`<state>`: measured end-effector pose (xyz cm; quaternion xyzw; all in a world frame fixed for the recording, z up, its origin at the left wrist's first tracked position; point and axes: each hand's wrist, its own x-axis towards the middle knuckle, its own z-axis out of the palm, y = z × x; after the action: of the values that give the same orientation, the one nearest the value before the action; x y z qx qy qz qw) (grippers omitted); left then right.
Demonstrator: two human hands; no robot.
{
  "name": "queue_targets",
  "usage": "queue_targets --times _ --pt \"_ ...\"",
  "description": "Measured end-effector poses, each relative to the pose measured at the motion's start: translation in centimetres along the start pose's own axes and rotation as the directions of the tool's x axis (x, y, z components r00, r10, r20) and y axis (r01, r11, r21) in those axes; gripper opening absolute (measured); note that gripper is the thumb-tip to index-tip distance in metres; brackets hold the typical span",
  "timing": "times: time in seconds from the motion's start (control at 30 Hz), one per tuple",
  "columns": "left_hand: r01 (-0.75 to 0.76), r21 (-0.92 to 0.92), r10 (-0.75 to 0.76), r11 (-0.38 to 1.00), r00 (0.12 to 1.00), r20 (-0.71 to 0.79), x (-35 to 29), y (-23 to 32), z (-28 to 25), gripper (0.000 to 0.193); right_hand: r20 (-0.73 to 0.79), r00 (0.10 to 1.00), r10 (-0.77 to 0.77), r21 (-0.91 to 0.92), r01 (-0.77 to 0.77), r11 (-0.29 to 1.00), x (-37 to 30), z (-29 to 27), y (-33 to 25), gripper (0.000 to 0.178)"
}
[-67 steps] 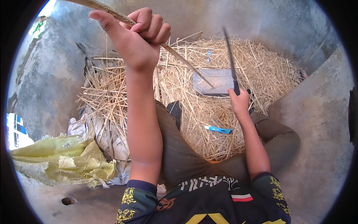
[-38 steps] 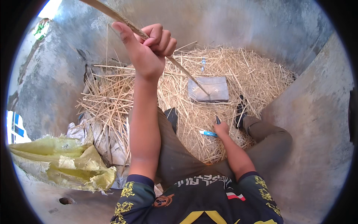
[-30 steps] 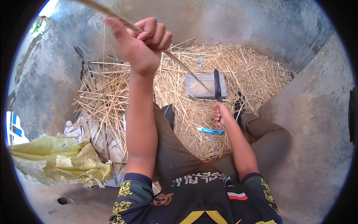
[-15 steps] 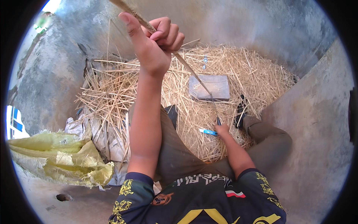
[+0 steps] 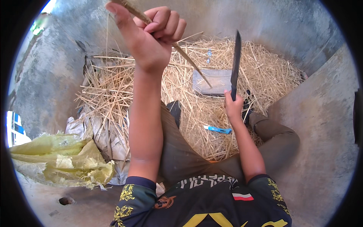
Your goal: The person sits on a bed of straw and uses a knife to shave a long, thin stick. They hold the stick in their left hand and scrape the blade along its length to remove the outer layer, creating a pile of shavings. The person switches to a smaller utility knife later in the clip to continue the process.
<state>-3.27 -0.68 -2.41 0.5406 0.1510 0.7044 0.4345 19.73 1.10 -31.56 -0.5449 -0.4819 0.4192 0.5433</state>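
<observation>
Slender, woody tan stick point(image 5: 190, 62) slants through the left hand point(image 5: 151, 41), fingers closed around it; the right hand point(image 5: 234, 106) grips a long-bladed black knife point(image 5: 236, 60).

Mottled grey walls point(image 5: 257, 20) rise behind, with bright light point(image 5: 50, 6) upper left.

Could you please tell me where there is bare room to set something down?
Bare concrete shows right of the bent right leg and, lower left, around the hole below the yellow sack; whether either is level, I cannot tell. Straw and the blue cutter crowd the middle; the stick and long knife crowd the grey block.
</observation>
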Motion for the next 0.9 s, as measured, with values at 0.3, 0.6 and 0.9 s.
queue_targets --times 0.3,0.6,0.9 --pt "-0.023 -0.047 0.018 0.999 0.995 -0.098 0.3 -0.3 -0.8 0.081 -0.123 0.794 0.595 -0.498 -0.568 0.655 -0.3 -2.1 12.8 0.037" --pt "0.036 -0.027 -0.039 0.999 0.991 -0.125 0.5 0.1 -1.0 0.082 -0.141 0.989 0.047 0.027 -0.044 0.999 2.1 -0.7 6.5 0.03" --pt "0.079 0.0 -0.079 0.997 0.997 0.009 0.4 0.1 -0.6 0.082 -0.006 0.954 0.299 -0.445 -0.271 0.854 3.0 -2.3 8.6 0.033"
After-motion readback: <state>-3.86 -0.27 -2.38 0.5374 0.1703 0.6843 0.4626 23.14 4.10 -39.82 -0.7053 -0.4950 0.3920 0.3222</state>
